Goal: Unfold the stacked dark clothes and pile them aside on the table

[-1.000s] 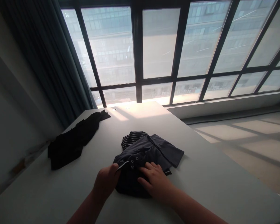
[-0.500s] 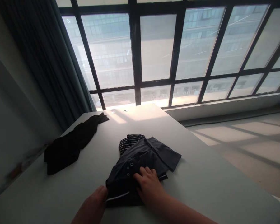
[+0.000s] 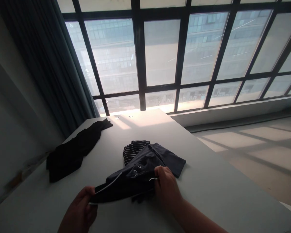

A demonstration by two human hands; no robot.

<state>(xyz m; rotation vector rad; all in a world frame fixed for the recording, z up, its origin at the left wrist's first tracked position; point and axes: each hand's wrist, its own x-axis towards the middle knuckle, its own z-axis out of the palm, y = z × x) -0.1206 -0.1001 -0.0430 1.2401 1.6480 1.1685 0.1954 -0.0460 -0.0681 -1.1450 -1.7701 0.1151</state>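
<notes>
Spreading seems the step in hand, as the left hand point(image 3: 81, 207) and the right hand point(image 3: 168, 191) grasp with fingers the dark garment point(image 3: 147, 158), which lies right of the black cloth point(image 3: 72, 153) on the surface point(image 3: 208, 194), and the next move probably calls for even pulling.

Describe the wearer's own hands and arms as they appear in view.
The left hand and right hand are both bare, with no gloves. No sleeve shows on the right forearm; little of the left is in frame. No watch, bracelet or marking shows, though dim light hides fine detail.
</notes>
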